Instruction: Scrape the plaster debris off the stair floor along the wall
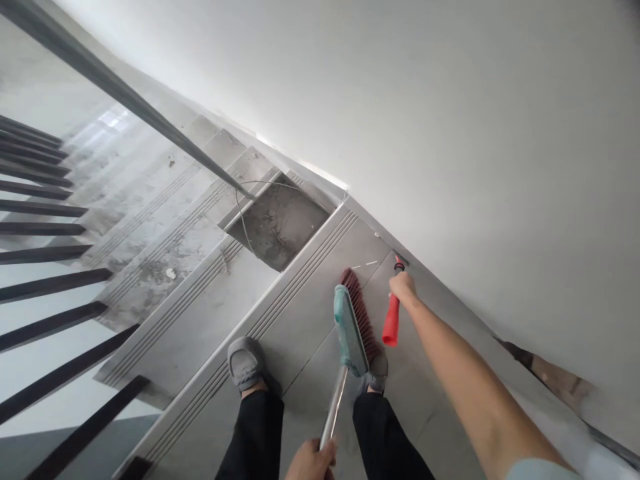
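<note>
1. While standing on the stair tread (300, 313), left hand (311, 461) is fisted around the broom (350, 330) handle, bristles on the tile.
2. Right hand (403, 287) is closed around a red-handled tool (393, 313) near the wall (450, 133).

We are standing on the landing (310, 313) with the broom (353, 327) lying between our feet, the wall (450, 133) rising at our right and the stairs (165, 227) dropping ahead-left.

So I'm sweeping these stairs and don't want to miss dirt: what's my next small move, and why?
Probably draw the broom head across the tread toward the dustpan on the step below. The left hand grips the shaft; the right hand holds a red handle.
</note>
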A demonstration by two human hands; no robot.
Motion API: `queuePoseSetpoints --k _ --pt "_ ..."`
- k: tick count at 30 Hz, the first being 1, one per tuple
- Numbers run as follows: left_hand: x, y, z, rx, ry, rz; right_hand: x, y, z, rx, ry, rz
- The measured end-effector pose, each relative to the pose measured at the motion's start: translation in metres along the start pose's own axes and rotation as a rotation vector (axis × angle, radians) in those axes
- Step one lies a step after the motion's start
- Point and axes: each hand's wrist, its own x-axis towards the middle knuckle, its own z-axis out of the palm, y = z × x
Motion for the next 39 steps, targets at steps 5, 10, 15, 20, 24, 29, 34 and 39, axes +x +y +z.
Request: queuePoseSetpoints --k 5,10,15,20,24,29,34,39 --pt "-0.014 0.018 -0.008 0.16 0.004 0.036 0.003 -0.012 -0.003 -0.005 -0.039 0.048" --pt "-0.019 0.025 -0.013 0.255 0.0 0.044 0.004 -0.01 -0.011 -0.04 -0.031 0.067" --pt "-0.015 0.02 -0.013 0.318 0.046 0.106 0.006 -0.007 -0.015 -0.055 -0.028 0.063" --pt "-0.014 0.019 -0.012 0.322 0.045 0.099 0.011 -0.01 -0.017 -0.079 -0.038 0.049" --pt "-0.012 0.018 -0.011 0.285 0.06 0.112 0.006 0.0 -0.017 -0.062 -0.008 -0.027" --pt "-0.011 0.021 -0.009 0.199 0.037 0.114 -0.035 0.045 0.007 0.022 -0.045 -0.029" --pt "-0.011 0.027 -0.006 0.191 0.055 0.07 -0.05 0.081 0.016 -0.144 0.052 -0.027" --pt "-0.007 0.028 -0.005 0.201 0.061 0.068 -0.027 0.08 0.011 -0.458 0.072 -0.129"
